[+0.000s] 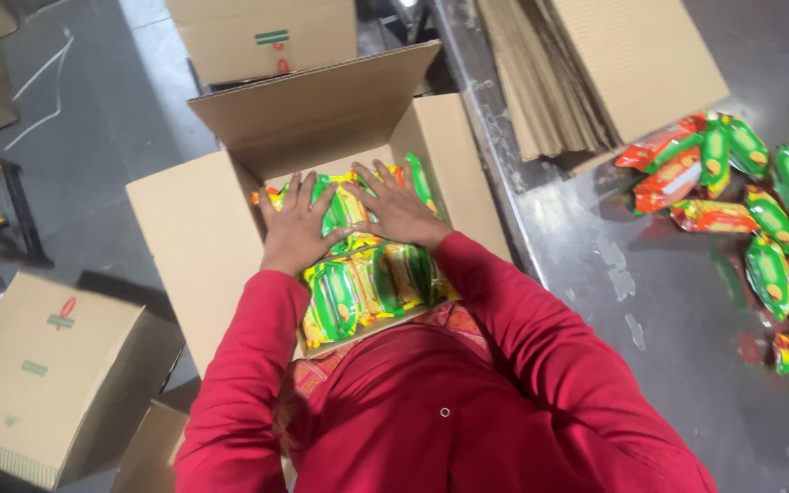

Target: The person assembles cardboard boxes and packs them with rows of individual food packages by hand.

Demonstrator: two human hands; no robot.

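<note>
Both hands lie flat and spread, fingers splayed wide, gripping nothing: the left hand (296,228) and the right hand (398,208) press palm-down, side by side, on the green, yellow and orange foil snack packets (367,278) that fill the open brown cardboard carton (189,237). The packets sit in a tight layer inside the carton, directly under the palms and just in front of the person's red long-sleeved top (468,402). All four carton flaps stand open, the far one raised behind the fingertips.

Judging by the flat palms, the step in hand looks like settling or levelling the packed layer, not picking anything up. A sensible next move would call for even downward pressure so the slippery wrappers bed down without sliding over one another, and for the palms to lift straight up so no packet is dragged out of its row.

To the right, on the grey metal table (668,301), lies a loose heap of green and red snack packets (760,201), well apart from the carton. Behind them rests a stack of flattened brown cardboard sheets (595,64). A closed brown cardboard box (57,374) stands on the floor at the left, and another brown carton (262,36) sits beyond the open one.
</note>
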